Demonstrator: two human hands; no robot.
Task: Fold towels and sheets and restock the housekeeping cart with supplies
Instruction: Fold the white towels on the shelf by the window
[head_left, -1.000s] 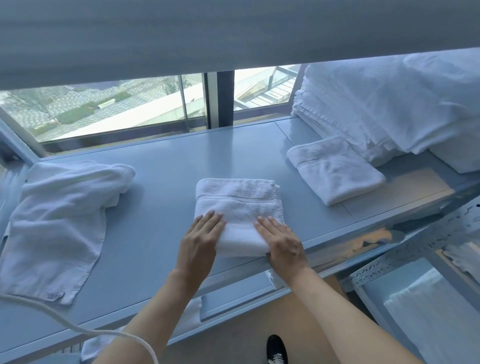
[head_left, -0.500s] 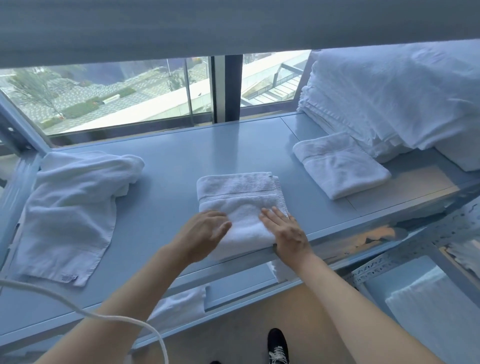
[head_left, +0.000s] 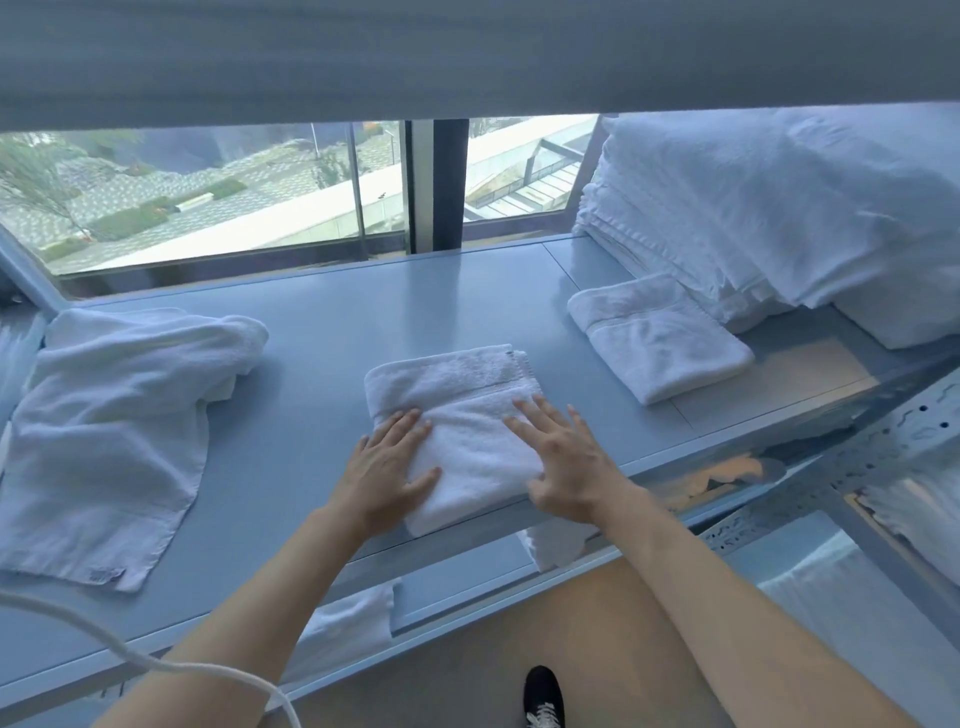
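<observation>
A folded white towel (head_left: 457, 415) lies at the front middle of the grey shelf top (head_left: 322, 332). My left hand (head_left: 387, 467) lies flat on the towel's left side, fingers straight. My right hand (head_left: 566, 462) presses flat on its right side, fingers spread. A second folded white towel (head_left: 660, 338) rests to the right. A loose, rumpled white towel (head_left: 114, 421) is spread at the left end of the shelf.
A tall stack of white linen (head_left: 769, 218) fills the back right corner. A window runs behind the shelf. A lower shelf (head_left: 467, 603) holds more white cloth. A white cord (head_left: 156, 665) crosses the lower left. A metal rack (head_left: 852, 467) stands at right.
My left hand has gone from curled to flat on the towel. My right hand has slid a little further onto it with fingers spread.
</observation>
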